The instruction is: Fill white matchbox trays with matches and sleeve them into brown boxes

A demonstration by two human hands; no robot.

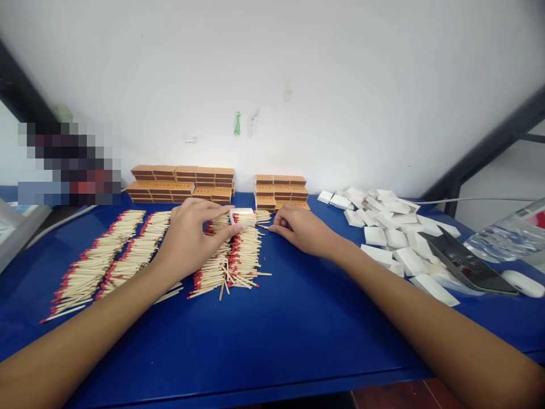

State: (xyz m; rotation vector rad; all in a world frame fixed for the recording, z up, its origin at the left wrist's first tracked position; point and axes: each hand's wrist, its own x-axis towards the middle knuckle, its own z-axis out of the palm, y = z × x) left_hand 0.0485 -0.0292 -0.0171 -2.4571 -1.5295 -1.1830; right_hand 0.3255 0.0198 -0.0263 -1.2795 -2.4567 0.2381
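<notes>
1. White matchbox tray (242, 212), a small open oblong holding pale matches, red heads toward 9 o'clock. It sits near mid-view at the far ends of the match rows; clock directions below run from it.
2. Left hand (193, 234): its grip pinches the tray's 9 o'clock end between thumb and fingers.
3. Right hand (302, 230), at 3 o'clock: its grip is closed at the fingertips on a single match (263, 227), just beside the tray.
4. Red-tipped match rows (247, 258) spread from 6 round to 9 o'clock, some sticks strewn crosswise.
5. Orange-brown matchboxes stand stacked in two groups, at 10 (181, 184) and 2 o'clock (281, 190).
6. The glossy blue surface (281, 341) also carries, around 3 o'clock, heaped white trays (374, 235), a dark-screened device (468, 261), a clear bottle (494, 236) and a white mouse (523, 283).
7. A pale wall (340, 85) rises at 12 o'clock, marked by a green scrap (237, 123); a dark beam (481, 125) slants between 2 and 3 o'clock.
</notes>
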